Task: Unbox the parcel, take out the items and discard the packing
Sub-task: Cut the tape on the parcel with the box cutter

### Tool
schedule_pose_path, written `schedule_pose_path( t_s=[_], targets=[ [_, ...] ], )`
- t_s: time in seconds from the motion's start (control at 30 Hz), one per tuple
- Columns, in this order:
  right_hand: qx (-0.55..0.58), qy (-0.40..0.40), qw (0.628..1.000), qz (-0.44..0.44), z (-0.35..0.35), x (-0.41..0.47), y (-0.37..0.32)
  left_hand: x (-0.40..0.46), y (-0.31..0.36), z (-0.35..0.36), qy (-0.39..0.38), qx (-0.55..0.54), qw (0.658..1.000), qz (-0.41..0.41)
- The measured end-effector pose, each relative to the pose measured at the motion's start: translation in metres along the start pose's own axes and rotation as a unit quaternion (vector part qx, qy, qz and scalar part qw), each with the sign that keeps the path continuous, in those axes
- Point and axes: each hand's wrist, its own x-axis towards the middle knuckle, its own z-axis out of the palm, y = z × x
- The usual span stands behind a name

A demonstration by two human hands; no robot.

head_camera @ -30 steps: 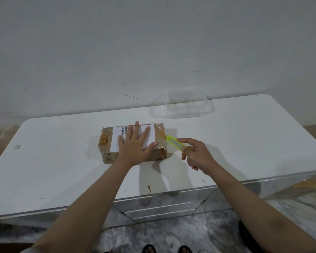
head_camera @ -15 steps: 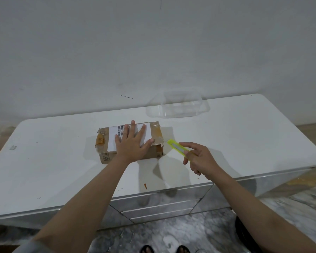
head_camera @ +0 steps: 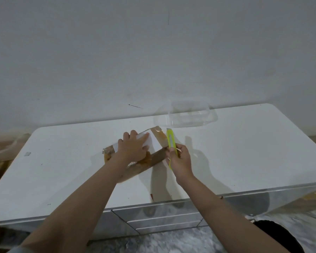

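A small brown cardboard parcel (head_camera: 158, 157) with a white label and brown tape lies on the white cabinet top (head_camera: 66, 172), turned at an angle. My left hand (head_camera: 133, 148) presses flat on its top, fingers spread over the label. My right hand (head_camera: 179, 159) grips a yellow-green utility knife (head_camera: 171, 143) beside the parcel's right end, the blade end pointing away from me along the taped edge. Much of the parcel is hidden under my left hand and forearm.
A clear plastic container (head_camera: 186, 115) stands at the back of the cabinet top near the wall. The cabinet's front edge (head_camera: 171, 203) with drawers runs below my arms. Clutter lies on the floor at far left (head_camera: 0, 152).
The parcel has been rotated counter-clockwise under my left hand. My right hand has moved in and turned the knife upright against the parcel's right end.
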Motion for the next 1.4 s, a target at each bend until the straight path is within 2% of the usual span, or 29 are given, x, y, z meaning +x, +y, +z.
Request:
schedule_pose_path(
  t_s=[0.13,0.23,0.37,0.5,0.67,0.77,0.9,1.07,1.4],
  targets=[
    [0.000,-0.012,1.000,0.002,0.009,0.020,-0.007,-0.005,-0.017,0.003,-0.033,0.011,0.999,0.012],
    [-0.015,-0.030,0.999,0.006,0.019,0.034,-0.013,-0.010,-0.028,0.010,-0.049,0.016,0.996,0.077],
    [-0.054,-0.055,0.997,-0.010,0.033,0.053,-0.016,-0.015,-0.036,0.022,-0.056,-0.045,0.986,0.149],
    [-0.095,-0.065,0.993,-0.017,0.034,0.058,-0.018,-0.011,-0.033,0.032,-0.020,-0.061,0.990,0.123],
    [-0.140,-0.019,0.990,-0.027,0.015,0.049,-0.019,0.004,-0.018,0.036,0.004,-0.096,0.994,0.055],
    [-0.154,-0.027,0.987,-0.025,0.003,0.041,-0.022,0.010,-0.013,0.034,0.010,-0.094,0.995,0.039],
    [-0.194,-0.061,0.979,-0.012,-0.007,0.031,-0.027,0.013,-0.018,0.031,0.015,-0.104,0.993,0.047],
    [-0.210,-0.084,0.974,-0.004,-0.006,0.025,-0.022,0.019,-0.040,0.029,-0.095,-0.208,0.967,0.108],
    [-0.181,-0.054,0.982,-0.019,0.011,0.032,-0.015,0.017,-0.037,0.032,-0.067,-0.192,0.973,0.107]
  ],
)
